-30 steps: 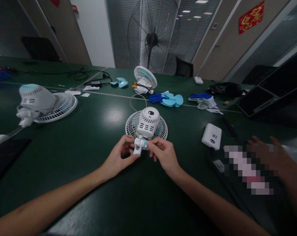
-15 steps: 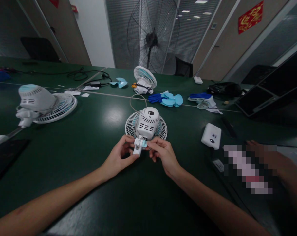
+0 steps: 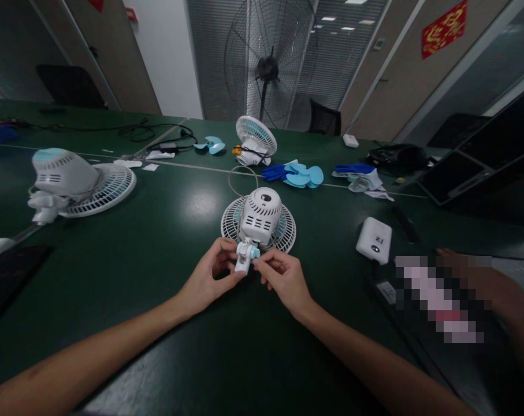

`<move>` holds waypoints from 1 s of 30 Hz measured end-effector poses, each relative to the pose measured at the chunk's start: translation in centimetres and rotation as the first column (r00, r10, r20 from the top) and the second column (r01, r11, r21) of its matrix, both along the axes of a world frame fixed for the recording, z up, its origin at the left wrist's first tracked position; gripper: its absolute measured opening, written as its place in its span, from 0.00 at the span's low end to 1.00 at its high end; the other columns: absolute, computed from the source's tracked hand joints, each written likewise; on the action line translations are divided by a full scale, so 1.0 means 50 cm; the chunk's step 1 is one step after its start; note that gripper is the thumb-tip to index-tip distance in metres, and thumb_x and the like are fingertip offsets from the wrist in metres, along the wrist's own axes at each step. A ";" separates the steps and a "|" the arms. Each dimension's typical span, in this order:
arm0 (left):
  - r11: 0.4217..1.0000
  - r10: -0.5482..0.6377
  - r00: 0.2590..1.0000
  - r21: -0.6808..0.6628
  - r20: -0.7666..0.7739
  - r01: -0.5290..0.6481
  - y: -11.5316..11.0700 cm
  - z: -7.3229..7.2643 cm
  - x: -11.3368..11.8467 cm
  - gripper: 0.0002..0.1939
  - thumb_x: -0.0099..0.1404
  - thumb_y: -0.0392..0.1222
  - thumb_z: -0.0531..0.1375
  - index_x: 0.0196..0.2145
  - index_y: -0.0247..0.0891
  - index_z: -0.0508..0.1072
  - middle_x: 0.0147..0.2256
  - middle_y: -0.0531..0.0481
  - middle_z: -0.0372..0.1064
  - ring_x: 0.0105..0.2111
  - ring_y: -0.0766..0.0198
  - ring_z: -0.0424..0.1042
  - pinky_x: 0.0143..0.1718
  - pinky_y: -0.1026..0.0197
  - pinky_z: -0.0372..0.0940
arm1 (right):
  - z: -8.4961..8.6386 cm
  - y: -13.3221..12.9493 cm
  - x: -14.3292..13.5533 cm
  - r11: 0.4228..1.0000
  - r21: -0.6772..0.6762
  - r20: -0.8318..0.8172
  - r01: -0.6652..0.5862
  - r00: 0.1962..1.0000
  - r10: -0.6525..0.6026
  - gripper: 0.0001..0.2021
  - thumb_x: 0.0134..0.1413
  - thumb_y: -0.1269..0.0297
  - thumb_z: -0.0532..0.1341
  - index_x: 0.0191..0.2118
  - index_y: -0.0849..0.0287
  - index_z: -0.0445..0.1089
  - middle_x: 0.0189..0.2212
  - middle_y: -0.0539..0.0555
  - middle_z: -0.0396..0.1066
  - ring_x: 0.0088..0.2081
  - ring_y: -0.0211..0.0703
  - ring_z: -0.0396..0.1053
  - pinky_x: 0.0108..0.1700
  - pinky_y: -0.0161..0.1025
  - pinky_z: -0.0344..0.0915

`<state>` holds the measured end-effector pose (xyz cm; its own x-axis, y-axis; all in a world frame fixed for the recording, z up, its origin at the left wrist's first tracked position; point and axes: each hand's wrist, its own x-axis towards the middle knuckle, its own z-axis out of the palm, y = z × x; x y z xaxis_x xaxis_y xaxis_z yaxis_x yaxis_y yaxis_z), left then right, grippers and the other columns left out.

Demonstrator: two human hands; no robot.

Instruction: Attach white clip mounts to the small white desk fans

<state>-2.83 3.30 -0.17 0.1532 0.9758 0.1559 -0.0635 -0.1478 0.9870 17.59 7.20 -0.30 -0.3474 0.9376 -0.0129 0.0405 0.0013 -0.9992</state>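
Observation:
A small white fan (image 3: 262, 216) lies grille-down on the green table in front of me, its vented motor housing upward. Its white bracket (image 3: 242, 264) points toward me, and my left hand (image 3: 214, 271) is closed around it with thumb and fingers. On the bracket's right side sits a light blue knob (image 3: 255, 253). My right hand (image 3: 285, 280) is closed in a pinch at the knob's lower edge; the fingertips partly hide the contact.
Another fan (image 3: 66, 179) lies at left, a third fan (image 3: 255, 141) behind. Light blue fan blades (image 3: 303, 175), blue-and-white gloves (image 3: 357, 176) and cables (image 3: 144, 132) lie farther back. At right are a white box-shaped device (image 3: 374, 240) and another person's hand (image 3: 465, 268) by a blurred patch.
My right hand has shifted slightly down and toward me, its fingers moving from the knob's side to its lower edge. My left hand and the fan have stayed put.

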 end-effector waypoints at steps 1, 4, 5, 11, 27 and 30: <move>1.000 0.002 1.000 0.000 -0.001 -0.002 0.000 0.000 0.000 0.19 0.65 0.41 0.69 0.49 0.40 0.66 0.49 0.45 0.63 0.46 0.58 0.68 0.40 0.59 0.67 | 0.002 -0.001 0.001 1.000 0.022 -0.003 0.000 1.000 0.000 0.11 0.59 0.56 0.68 0.33 0.58 0.75 0.22 0.47 0.69 0.22 0.35 0.67 0.21 0.30 0.61; 1.000 0.001 1.000 0.003 -0.005 -0.001 0.000 0.000 -0.001 0.19 0.66 0.41 0.69 0.49 0.40 0.66 0.49 0.45 0.63 0.46 0.58 0.68 0.41 0.58 0.67 | 0.007 -0.004 0.002 0.998 0.062 -0.005 0.010 1.000 -0.010 0.10 0.59 0.57 0.69 0.33 0.58 0.75 0.22 0.47 0.69 0.23 0.35 0.67 0.23 0.31 0.62; 1.000 0.001 1.000 0.002 -0.008 -0.001 0.000 0.000 -0.001 0.19 0.66 0.41 0.69 0.49 0.40 0.66 0.49 0.45 0.63 0.46 0.58 0.68 0.41 0.58 0.67 | 0.008 -0.005 0.003 0.997 0.072 -0.001 0.012 1.000 -0.012 0.10 0.60 0.57 0.69 0.33 0.58 0.75 0.22 0.47 0.69 0.23 0.35 0.67 0.23 0.31 0.62; 1.000 0.000 1.000 0.000 -0.019 0.000 -0.001 0.003 -0.003 0.19 0.66 0.41 0.69 0.49 0.40 0.66 0.50 0.45 0.63 0.47 0.58 0.68 0.41 0.58 0.67 | 0.010 -0.009 0.006 0.990 0.129 0.008 0.048 0.999 -0.050 0.09 0.63 0.57 0.66 0.39 0.57 0.74 0.26 0.48 0.71 0.24 0.36 0.68 0.24 0.32 0.62; 1.000 -0.008 1.000 0.005 -0.016 0.008 0.001 -0.004 -0.004 0.19 0.66 0.40 0.69 0.49 0.40 0.66 0.50 0.46 0.62 0.46 0.59 0.68 0.41 0.59 0.67 | 0.008 -0.006 0.006 0.979 0.177 0.054 0.105 0.992 -0.116 0.09 0.67 0.57 0.63 0.45 0.56 0.75 0.31 0.50 0.71 0.25 0.35 0.68 0.23 0.31 0.62; 1.000 -0.002 1.000 0.008 -0.019 0.002 0.000 -0.002 -0.004 0.19 0.66 0.40 0.69 0.49 0.40 0.66 0.50 0.46 0.62 0.46 0.59 0.69 0.41 0.59 0.67 | 0.005 -0.006 0.006 0.969 0.235 0.052 0.076 0.995 -0.090 0.07 0.67 0.59 0.63 0.44 0.56 0.76 0.36 0.51 0.72 0.26 0.34 0.69 0.23 0.31 0.63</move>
<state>-3.04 3.32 -0.25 0.1580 0.9742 0.1612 -0.0448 -0.1560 0.9867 17.90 6.92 -0.02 -0.2736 0.9430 0.1894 0.1120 0.2268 -0.9675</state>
